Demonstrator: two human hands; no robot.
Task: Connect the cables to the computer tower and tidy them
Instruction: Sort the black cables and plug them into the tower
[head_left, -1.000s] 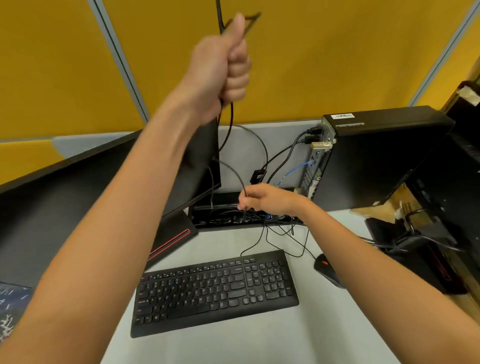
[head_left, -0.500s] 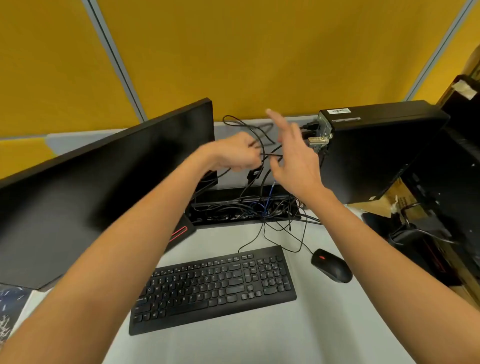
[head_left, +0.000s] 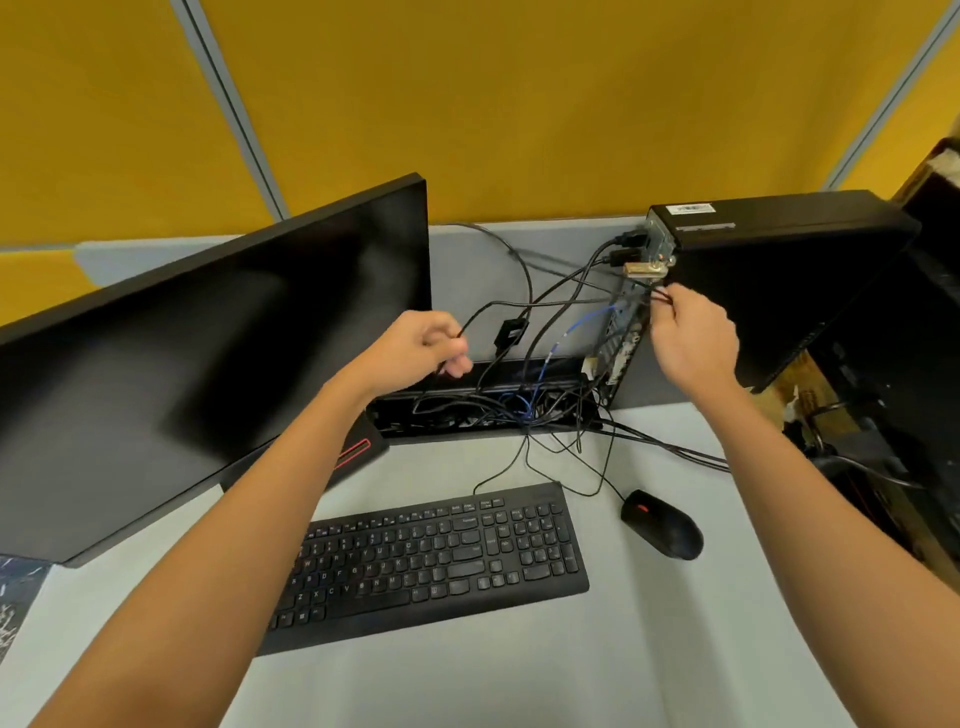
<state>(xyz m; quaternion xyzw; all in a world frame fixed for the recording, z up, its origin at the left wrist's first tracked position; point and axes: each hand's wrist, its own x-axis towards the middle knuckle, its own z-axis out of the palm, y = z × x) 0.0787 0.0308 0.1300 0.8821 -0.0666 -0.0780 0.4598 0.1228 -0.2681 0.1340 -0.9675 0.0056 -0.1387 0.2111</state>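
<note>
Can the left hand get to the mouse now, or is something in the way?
Probably not at once: the left hand holds a black cable, and the keyboard and right arm lie between it and the mouse.

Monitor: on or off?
No picture showing: the monitor screen is uniformly black with only soft reflections. Off or merely asleep: cannot tell.

an office cubicle: mustard-yellow fabric partition panels (head_left: 519, 104) joined by pale grey metal strips (head_left: 228, 104) wall in a pale grey tabletop (head_left: 467, 686). on it stand a wide black flat monitor (head_left: 208, 338), a black full-size keyboard (head_left: 431, 561), a black wired mouse (head_left: 662, 525) and a black slim computer tower (head_left: 779, 270), with a black cable tray full of tangled leads (head_left: 483, 405) at the back edge.
</note>
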